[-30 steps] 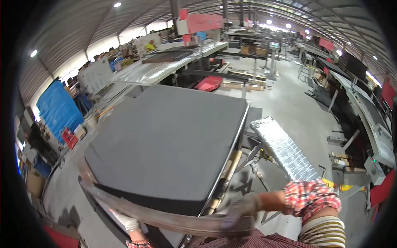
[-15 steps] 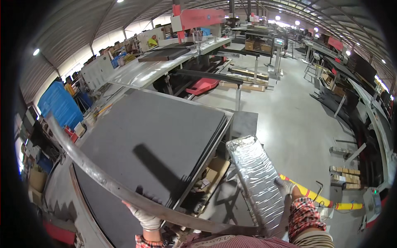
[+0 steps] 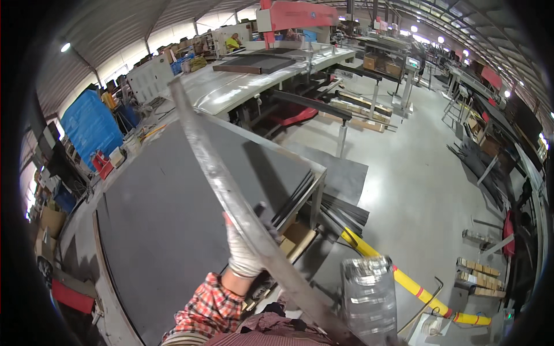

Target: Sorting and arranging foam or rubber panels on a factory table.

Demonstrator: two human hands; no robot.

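Observation:
My left hand (image 3: 241, 249), in a white glove with a checked sleeve behind it, is closed round a long grey metal bar (image 3: 222, 185). The bar slants from upper left, over the grey sheet stack, down to my body at the lower right; its near end is out of sight. Below right stands a long block wrapped in shiny silver film (image 3: 369, 297), seen mostly end-on beside the bar. My right hand is not in view. Whether it is on the wrapped block cannot be told.
A large stack of dark grey sheets (image 3: 156, 230) lies on a table under the bar. A yellow and red tube (image 3: 412, 285) runs behind the wrapped block. Ahead is a machine with a red beam (image 3: 300, 18) and metal bed. Stacked wooden pieces (image 3: 479, 277) sit on the right.
The bar has swung rightward at its far end, with my left hand moving right and up. The wrapped block has turned and dropped lower. My right hand has left the view.

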